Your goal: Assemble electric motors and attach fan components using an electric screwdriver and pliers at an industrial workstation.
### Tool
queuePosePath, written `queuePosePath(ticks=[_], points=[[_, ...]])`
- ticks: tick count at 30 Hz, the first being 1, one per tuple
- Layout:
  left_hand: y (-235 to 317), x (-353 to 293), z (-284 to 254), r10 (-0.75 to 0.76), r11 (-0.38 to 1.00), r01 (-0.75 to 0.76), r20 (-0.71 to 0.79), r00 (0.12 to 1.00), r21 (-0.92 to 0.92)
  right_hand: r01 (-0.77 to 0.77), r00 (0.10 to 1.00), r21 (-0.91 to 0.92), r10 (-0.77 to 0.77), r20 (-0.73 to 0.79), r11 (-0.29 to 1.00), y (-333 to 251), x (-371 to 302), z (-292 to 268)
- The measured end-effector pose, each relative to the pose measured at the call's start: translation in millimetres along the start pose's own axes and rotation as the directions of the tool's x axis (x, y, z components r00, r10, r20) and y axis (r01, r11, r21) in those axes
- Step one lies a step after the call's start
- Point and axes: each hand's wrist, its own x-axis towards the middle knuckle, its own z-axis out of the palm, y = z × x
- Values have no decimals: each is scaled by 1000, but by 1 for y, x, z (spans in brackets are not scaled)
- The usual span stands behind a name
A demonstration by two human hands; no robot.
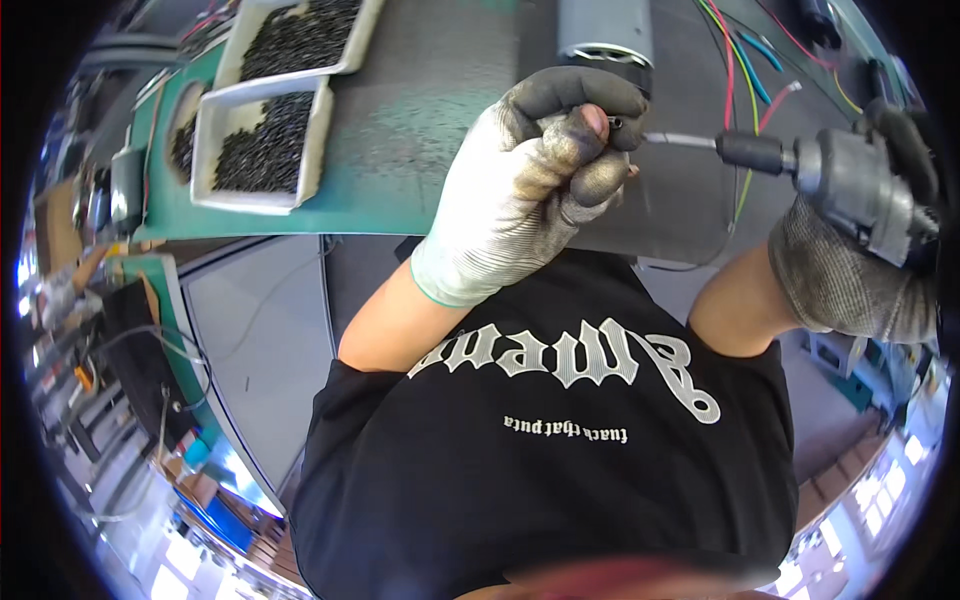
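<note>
My left hand (pixel 540 175), in a pale coated glove with dark smudged fingers, is raised over the table edge. Its fingers are pinched together on a small dark metal piece (pixel 616 124), too small to tell its kind; one fingertip is bare. At the right, my right hand (pixel 860 265) in a grey glove grips a power screwdriver (pixel 855 185). The driver's long bit (pixel 685 140) points left, its tip close to the left fingers; whether they touch cannot be made out. Just beyond the left hand lies a grey metal cylinder (pixel 605 28) with a dark end.
Two white trays (pixel 318 150) of small black parts stand at the left of the green tabletop (pixel 390 180), beside a round container (pixel 183 130). Red, yellow and blue wires (pixel 730 65) lie at the back right. A grey panel (pixel 250 330) is below the table's left side.
</note>
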Motion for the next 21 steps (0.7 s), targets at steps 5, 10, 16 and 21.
queuePosePath(ticks=[5,10,16,21], points=[[-15,3,0,-43,993,43,4,999,-106,77,996,-59,-79,-35,995,-2,-7,-1],[-28,-1,12,-9,1000,13,-177,984,25,110,994,-46,-111,-24,993,7,-7,-11],[-37,0,7,-65,998,62,-232,970,-23,132,990,-42,-134,-34,990,5,-4,-24],[-48,-7,-19,-168,985,157,-196,966,-70,127,990,-59,-131,-60,990,25,0,-26]])
